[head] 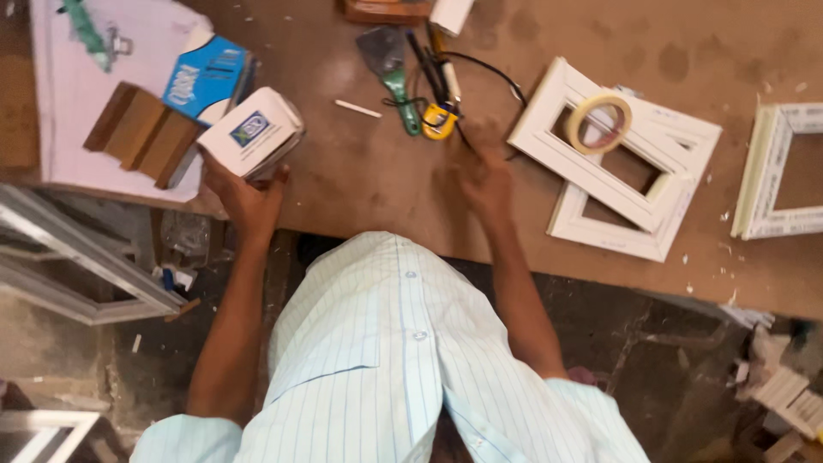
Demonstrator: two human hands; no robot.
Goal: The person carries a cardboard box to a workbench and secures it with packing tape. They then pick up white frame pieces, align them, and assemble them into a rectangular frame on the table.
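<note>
Box gripped atop left hand, table edge.

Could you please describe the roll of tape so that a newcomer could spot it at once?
On the brown workbench, look beyond the right hand to the stacked white frames. The tape roll lies on the upper frame: a pale tan ring, the only round thing among them.

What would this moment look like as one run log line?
left hand: holds white box | right hand: blurred, on brown tabletop | nearby: green-handled scraper, tape roll on white frames
</note>
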